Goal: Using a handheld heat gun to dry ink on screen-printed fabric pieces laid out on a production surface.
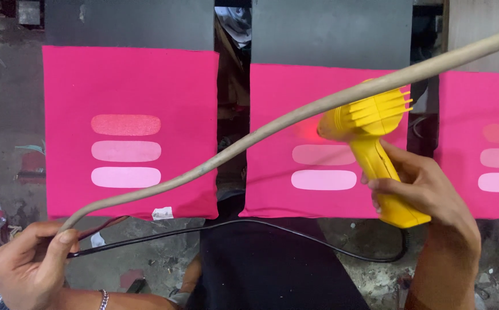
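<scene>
Right hand [427, 192]: closed around the grip of a yellow plastic heat gun [375, 143], fingers wrapped over the handle, wrist entering from the lower right. The gun is held tilted, nozzle directed left and slightly down at the middle pink fabric panel [272, 143]. A red glow shows on the fabric directly at the nozzle, above the panel's two pale rounded printed bars [324, 167]. A thin black power cord [261, 223] leaves the base of the handle, loops under it and runs left across the lower part of the view to the left hand.

Left hand [28, 264]: closed, at the lower left, gripping the end of a long pale grey hose-like rod [249, 140] between thumb and fingers; the black cord passes at the same grip. A metal chain bracelet [104, 298] sits on that wrist. The rod rises in a curve from the hand, crosses in front of the middle panel and the gun's vented rear, and exits at the upper right corner.

Surroundings: a left pink fabric panel [129, 86] carrying three rounded bars, the top one darkest; a right pink panel [479, 103], partly cut off, with three similar bars. Each panel lies on a dark grey flat board [330, 34]. A dark garment of the person fills the lower centre. Rough, stained concrete floor [8, 115] lies beyond
</scene>
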